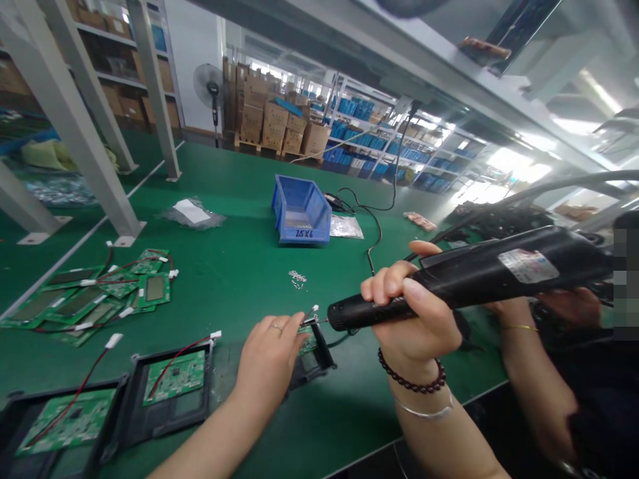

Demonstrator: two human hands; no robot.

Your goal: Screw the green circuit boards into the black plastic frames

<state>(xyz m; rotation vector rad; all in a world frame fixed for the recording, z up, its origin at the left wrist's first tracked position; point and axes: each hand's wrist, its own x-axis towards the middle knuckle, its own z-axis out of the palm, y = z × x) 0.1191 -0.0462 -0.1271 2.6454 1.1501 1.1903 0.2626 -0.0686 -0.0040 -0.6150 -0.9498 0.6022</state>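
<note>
My right hand (pixel 414 306) is wrapped round a black power screwdriver (pixel 479 269), held nearly level with its bit pointing left. My left hand (pixel 272 349) is at the bit's tip, thumb and fingers pinched together over a black frame (pixel 319 366) with a green circuit board (pixel 308 341) in it. Whatever is between those fingertips is too small to make out. Two more black frames with boards and red-black wires, a middle one (pixel 207 386) and a left one (pixel 117 406), lie to the left. Small screws (pixel 297 278) are scattered beyond my left hand.
A blue bin (pixel 304 234) marked 25X6 stands mid-table. Loose circuit boards (pixel 74 306) are piled at the left, near metal posts (pixel 90 133). Plastic bags and a black cable (pixel 379 233) lie farther back. Another person's arm (pixel 534 366) is at the right.
</note>
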